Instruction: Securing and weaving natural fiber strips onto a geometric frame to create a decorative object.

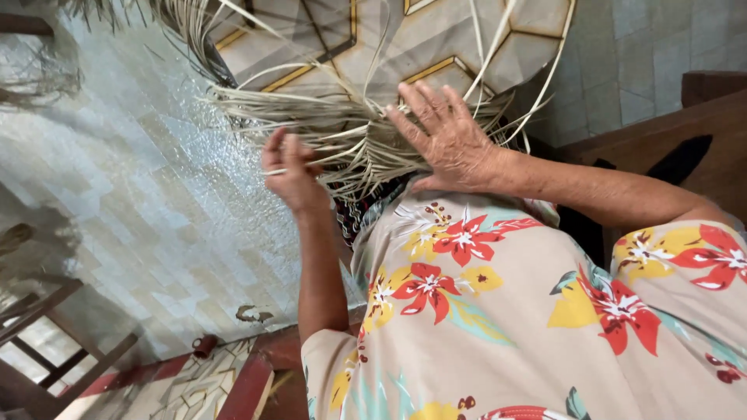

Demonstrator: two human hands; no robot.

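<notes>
Head view. Pale tiled floor (140, 194) beyond and to the left of the hands; patterned tiles with yellow lines (436, 39) past the fingertips. Brown wooden furniture (661, 140) off to the right of the right forearm, a wooden chair frame (47, 342) far below-left of the left hand.

Bundle of dry pale straw strips (342, 128) between and under both hands, loose ends fanning out beyond the fingers in all directions.

Left hand (292, 175): fingers curled together, pinched on a thin strip of the straw, wrist bent, forearm running down toward the sleeve.

Right hand (447, 140): open and flat, fingers spread, palm pressed down on top of the bundle; nothing gripped, only held down.

Floral garment (498, 311) in beige with red and yellow flowers just below both hands, filling the lower right. Striped cloth (366, 210) just visible under the bundle, between the wrists.
</notes>
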